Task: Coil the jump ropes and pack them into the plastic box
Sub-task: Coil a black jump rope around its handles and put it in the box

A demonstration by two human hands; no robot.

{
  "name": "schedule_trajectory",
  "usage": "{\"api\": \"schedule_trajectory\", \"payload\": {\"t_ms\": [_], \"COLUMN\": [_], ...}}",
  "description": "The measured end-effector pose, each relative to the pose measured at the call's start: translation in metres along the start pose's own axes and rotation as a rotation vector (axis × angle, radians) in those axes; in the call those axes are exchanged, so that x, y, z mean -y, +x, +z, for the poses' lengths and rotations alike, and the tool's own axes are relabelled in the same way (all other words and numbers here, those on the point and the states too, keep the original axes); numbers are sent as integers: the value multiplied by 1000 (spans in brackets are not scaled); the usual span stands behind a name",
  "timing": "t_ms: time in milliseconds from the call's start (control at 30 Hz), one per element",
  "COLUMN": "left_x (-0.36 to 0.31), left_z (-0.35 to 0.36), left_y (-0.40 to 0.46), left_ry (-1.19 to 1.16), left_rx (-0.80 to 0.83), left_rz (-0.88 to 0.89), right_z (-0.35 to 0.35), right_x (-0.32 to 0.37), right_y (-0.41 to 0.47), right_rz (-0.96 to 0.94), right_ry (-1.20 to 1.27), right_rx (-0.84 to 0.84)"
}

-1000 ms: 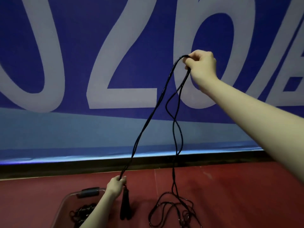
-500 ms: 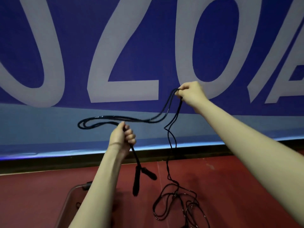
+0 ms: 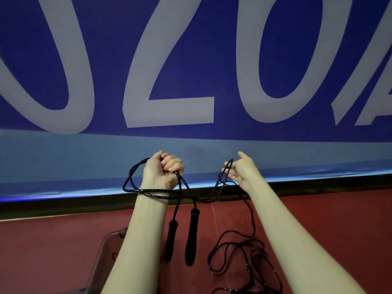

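- Between the hands hung the rope [image 3: 169, 193], one loop round the left wrist, its handles [image 3: 192, 236] dangling, slack heaped on the floor [image 3: 318, 230].
- Left hand [image 3: 161, 172] clenched the rope; right hand [image 3: 240, 170] had loose fingers hooking a strand.
- Coiling looked mid-way; next wrap likely needs slack drawn up before the box [image 3: 101, 253].

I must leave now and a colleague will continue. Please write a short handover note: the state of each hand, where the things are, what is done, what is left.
Left hand: fist gripping the jump rope; one loop runs around the wrist, and both handles hang below.
Right hand: fingers mostly straight, a bend of rope hooked over them.
Loose rope lies tangled on the red floor.
Plastic box: lower left, mostly hidden by the left arm.
Done: first loop.
Left: coil the remaining rope, then pack it in the box.
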State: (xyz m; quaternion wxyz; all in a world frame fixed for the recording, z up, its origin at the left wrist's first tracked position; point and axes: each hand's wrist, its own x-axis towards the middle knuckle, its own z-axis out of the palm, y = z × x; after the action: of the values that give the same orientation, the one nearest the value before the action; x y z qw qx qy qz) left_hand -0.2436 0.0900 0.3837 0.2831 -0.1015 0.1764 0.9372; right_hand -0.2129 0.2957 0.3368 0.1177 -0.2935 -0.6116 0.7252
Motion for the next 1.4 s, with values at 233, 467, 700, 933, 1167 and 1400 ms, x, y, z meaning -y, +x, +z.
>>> {"api": "schedule_trajectory", "payload": {"t_ms": [233,467,700,933,1167,1400], "left_x": [8,27,28,14,12,9], "left_z": [5,7,2,0,-6,-15], "left_y": [0,-1,-4,-10,-7,1], "left_ry": [174,631,347,156,218,765], "left_rx": [94,490,595,561,442,194], "left_rz": [208,557,438,402,431,620], "right_z": [-4,2,21,13,-9,-20], "right_x": [-29,-26,-66,-89,-84,-77], "right_y": [-1,-45,-50,-39,-40,-39], "right_rz": [-257,-480,-431,-347,-142,-100], "right_ry": [-852,-685,-529,-542,-645,-491], "right_rx": [-68,425,616,505,533,494]}}
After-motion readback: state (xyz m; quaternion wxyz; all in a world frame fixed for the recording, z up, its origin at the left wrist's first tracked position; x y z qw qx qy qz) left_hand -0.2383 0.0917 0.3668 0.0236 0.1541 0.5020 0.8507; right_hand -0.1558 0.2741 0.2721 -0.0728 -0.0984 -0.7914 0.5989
